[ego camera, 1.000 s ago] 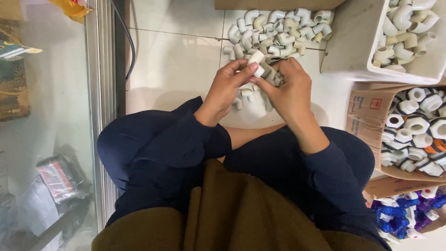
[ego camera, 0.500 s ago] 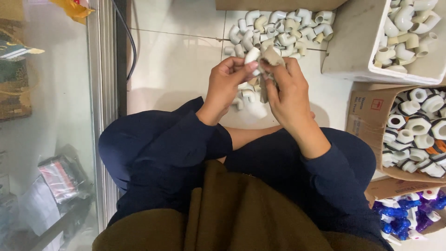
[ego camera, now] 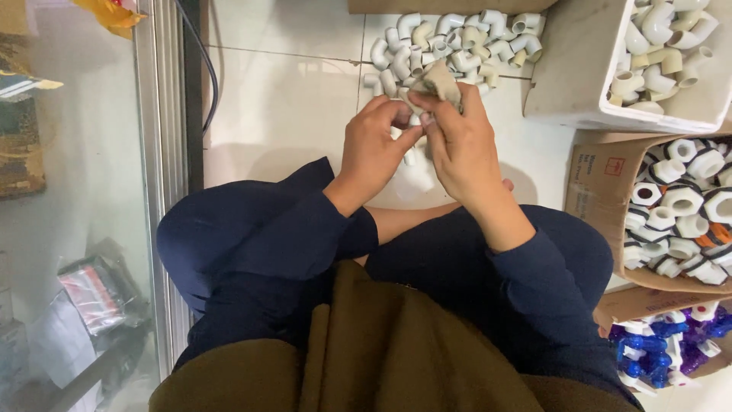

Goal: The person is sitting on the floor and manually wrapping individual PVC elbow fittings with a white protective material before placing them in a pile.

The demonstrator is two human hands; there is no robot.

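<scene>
Our right hand [ego camera: 461, 145] grips a beige rag [ego camera: 442, 80] and our left hand [ego camera: 375, 149] pinches a small white plastic pipe fitting [ego camera: 414, 120], mostly hidden, above the floor pile of white elbow fittings [ego camera: 450, 42].

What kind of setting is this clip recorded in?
Likely a small hardware or plumbing-supply shop or stockroom, worked from the floor: a heap of white plastic pipe elbows on pale floor tiles, an open cardboard box of white threaded fittings, and a glass display cabinet alongside.
</scene>
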